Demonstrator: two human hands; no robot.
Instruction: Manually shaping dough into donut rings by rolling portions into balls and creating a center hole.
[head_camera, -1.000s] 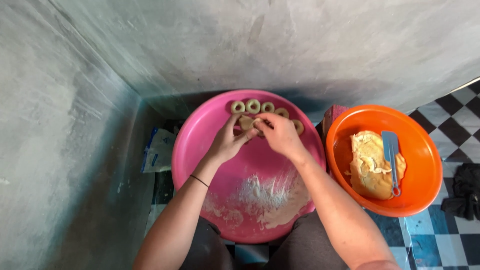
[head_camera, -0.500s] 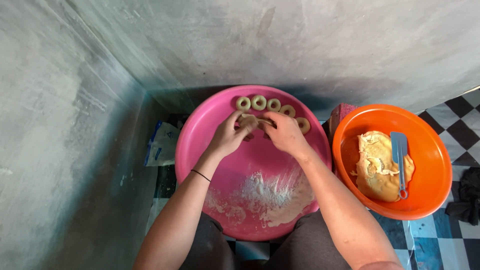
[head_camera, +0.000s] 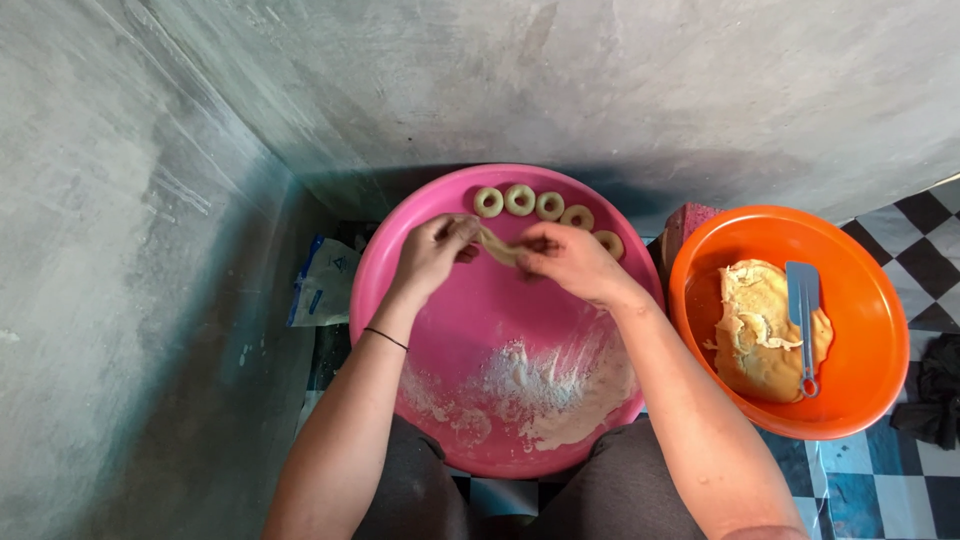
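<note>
I'm pinching a strip of dough (head_camera: 498, 248) between my left hand (head_camera: 432, 255) and right hand (head_camera: 565, 262), fingers closed on its ends. I'm holding it over the pink basin (head_camera: 470, 320), just below the dough rings (head_camera: 548, 206).

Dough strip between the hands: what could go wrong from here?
1. The dough strip is stretched thin between left hand and right hand; it may tear.
2. Both hands work right beside the dough rings on the pink basin; a knuckle could squash one.
</note>
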